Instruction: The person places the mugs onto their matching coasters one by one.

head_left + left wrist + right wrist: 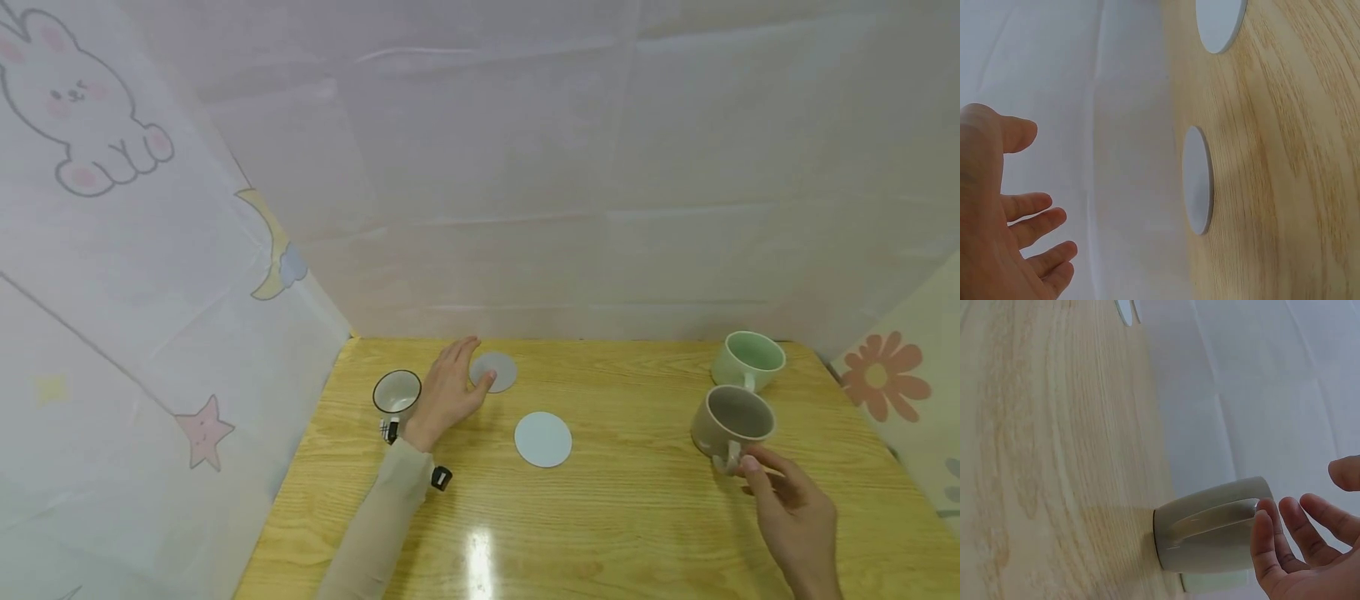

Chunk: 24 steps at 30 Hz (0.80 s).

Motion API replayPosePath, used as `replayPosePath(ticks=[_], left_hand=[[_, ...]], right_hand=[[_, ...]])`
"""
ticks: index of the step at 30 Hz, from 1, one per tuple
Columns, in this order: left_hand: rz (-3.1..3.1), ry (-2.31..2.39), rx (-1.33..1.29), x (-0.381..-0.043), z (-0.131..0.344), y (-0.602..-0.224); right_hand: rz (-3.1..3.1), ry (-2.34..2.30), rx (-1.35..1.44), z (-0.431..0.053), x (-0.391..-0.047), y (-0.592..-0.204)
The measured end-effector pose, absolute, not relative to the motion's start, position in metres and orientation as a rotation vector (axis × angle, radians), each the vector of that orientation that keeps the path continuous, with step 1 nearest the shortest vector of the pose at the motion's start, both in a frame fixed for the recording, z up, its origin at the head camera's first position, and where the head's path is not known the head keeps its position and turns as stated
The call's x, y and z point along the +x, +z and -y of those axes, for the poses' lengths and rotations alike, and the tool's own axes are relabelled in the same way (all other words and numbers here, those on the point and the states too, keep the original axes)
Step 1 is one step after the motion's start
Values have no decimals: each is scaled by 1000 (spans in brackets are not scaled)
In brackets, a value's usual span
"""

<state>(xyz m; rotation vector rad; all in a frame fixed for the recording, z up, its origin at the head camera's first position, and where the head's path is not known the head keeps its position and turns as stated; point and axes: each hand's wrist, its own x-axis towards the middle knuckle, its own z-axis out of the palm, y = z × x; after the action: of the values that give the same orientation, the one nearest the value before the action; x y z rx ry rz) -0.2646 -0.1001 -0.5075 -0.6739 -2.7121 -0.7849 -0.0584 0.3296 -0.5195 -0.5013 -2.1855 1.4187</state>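
Your right hand point(795, 502) is at the handle point(729, 461) of the gray mug point(717, 437), which stands upright on the tabletop point(622, 508), well to the right of the white disc point(543, 439). Its fingers are bent but apart from the thumb, with nothing clamped between them; whether a fingertip already touches the handle, you cannot tell from these views.

The step in hand looks like taking that mug by its handle. To do it well, bring your fingers around the handle, then press your thumb down from the near side, so the mug should lift level. Lift a little before moving sideways: the green mug point(752, 365), also to the right of the white disc but farther back, is close enough to be knocked.

Your left hand point(447, 393) hangs to the left of the white disc and farther back, beside the gray disc point(498, 372). Its fingers are apart and hold nothing. If you want that gray disc, come down gently at its edge, since something so thin may slide. Watch your left wrist too: the white mug point(396, 392), left of the white disc, is just beside it.
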Motion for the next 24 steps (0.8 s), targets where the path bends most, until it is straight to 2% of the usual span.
replayPosePath(ticks=[24], left_hand=[[2738, -741, -639, -269, 97, -518]], right_hand=[[2028, 1671, -608, -333, -58, -531]])
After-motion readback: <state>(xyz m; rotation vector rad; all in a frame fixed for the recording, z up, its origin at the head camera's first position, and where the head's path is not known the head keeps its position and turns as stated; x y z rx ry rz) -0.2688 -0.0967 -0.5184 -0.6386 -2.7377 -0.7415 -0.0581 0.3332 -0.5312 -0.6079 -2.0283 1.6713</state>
